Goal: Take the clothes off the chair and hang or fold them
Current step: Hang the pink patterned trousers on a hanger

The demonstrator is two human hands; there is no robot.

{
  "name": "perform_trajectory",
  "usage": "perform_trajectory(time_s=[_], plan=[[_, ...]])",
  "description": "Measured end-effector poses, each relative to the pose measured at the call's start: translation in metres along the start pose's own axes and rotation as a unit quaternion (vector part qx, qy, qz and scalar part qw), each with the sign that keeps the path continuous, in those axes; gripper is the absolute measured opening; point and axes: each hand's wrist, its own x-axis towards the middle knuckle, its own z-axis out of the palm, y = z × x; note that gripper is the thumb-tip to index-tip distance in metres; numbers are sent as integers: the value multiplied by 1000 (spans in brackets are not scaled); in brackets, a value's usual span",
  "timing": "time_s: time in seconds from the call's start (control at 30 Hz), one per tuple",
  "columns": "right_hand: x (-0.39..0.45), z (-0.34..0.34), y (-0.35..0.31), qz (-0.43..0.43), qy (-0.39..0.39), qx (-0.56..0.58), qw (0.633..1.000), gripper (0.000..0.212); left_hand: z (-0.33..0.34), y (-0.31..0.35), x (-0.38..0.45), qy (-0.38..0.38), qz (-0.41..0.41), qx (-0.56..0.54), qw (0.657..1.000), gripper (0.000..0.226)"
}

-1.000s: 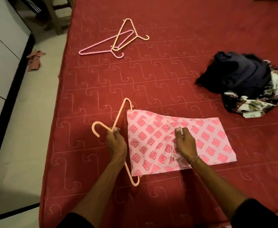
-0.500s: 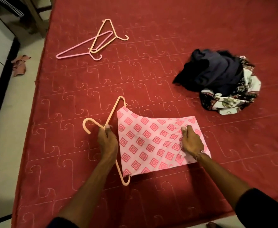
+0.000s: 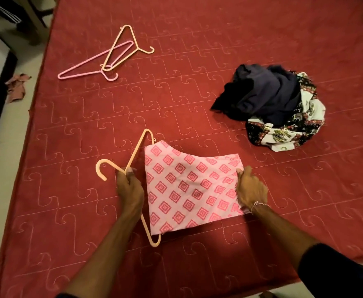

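A pink cloth with a darker diamond print (image 3: 189,190) lies folded over a peach hanger (image 3: 136,151) on the red bed (image 3: 197,93). My left hand (image 3: 130,188) grips the hanger at its neck, just below the hook. At the cloth's right edge, my right hand (image 3: 251,190) holds the fabric with curled fingers. A heap of clothes, dark navy (image 3: 264,93) on top of a black-and-white print (image 3: 288,130), sits farther back on the right.
Two spare hangers, one pink (image 3: 86,65) and one peach (image 3: 131,41), lie crossed at the bed's far left. A reddish rag (image 3: 17,88) is on the pale floor left of the bed. Chair legs (image 3: 34,20) stand at the top left.
My right hand slid from the middle of the pink cloth to its right edge, and the cloth now lies shorter. My left hand kept its grip on the hanger.
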Motion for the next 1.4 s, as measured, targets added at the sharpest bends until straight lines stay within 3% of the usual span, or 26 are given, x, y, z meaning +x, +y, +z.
perform_trajectory(time_s=[0.17, 0.4, 0.83, 0.97, 1.1, 1.27, 1.4], plan=[[2, 3, 4, -6, 44, -5, 999, 30, -3, 2, -2, -9, 11, -5, 1000, 29], [3, 5, 6, -10, 47, 5, 999, 34, -12, 0, 3, 10, 23, -42, 999, 29], [0, 11, 2, -17, 62, -30, 997, 40, -53, -39, 36, 56, -96, -118, 987, 20], [-1, 7, -3, -2, 57, -27, 998, 37, -55, -28, 25, 51, -48, -162, 984, 16], [-4, -2, -20, 21, 142, -1, 990, 34, -60, -1, 10, 13, 20, -185, 982, 13], [0, -43, -94, -136, 182, 101, 969, 37, -67, 45, -6, -28, 47, -194, 979, 9], [-3, -107, -174, -319, 133, 147, 927, 44, -80, 96, -23, -71, 59, -214, 973, 8]])
